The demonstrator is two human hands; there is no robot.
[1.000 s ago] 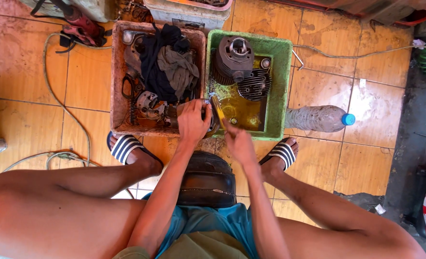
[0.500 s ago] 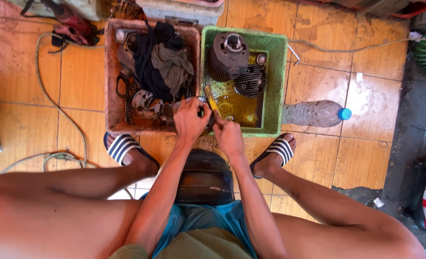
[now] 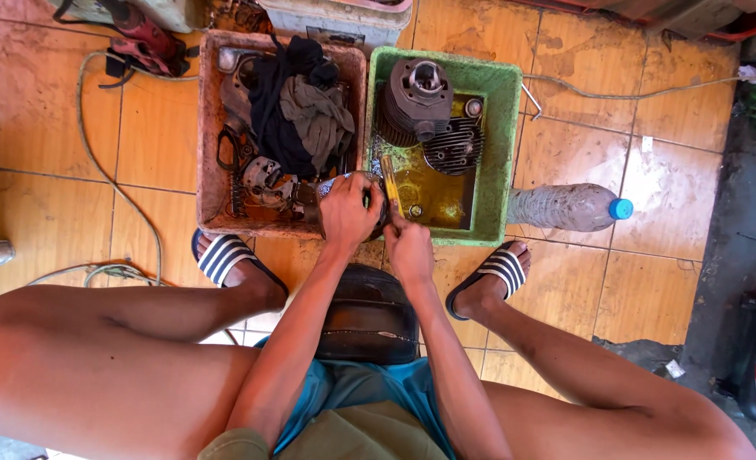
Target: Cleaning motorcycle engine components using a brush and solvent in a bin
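Observation:
My left hand (image 3: 348,213) is closed around a round metal engine part (image 3: 335,183) at the near edge between two trays. My right hand (image 3: 408,247) sits just beside it and grips a yellow-handled brush (image 3: 390,183) that points up into the green tray (image 3: 501,136). That tray holds yellowish liquid, a dark finned engine cylinder (image 3: 416,102) and a finned cylinder head (image 3: 454,149). I sit on a low black stool (image 3: 365,315) with my knees spread wide.
A reddish tray (image 3: 207,153) at the left holds dark rags and metal parts. A plastic bottle with a blue cap (image 3: 565,207) lies on the tiled floor at the right. A red power tool (image 3: 143,34) and its cable lie at the far left.
The view has shifted slightly. My right hand has drawn in closer to my left hand, and the brush now stands more upright over the green tray.

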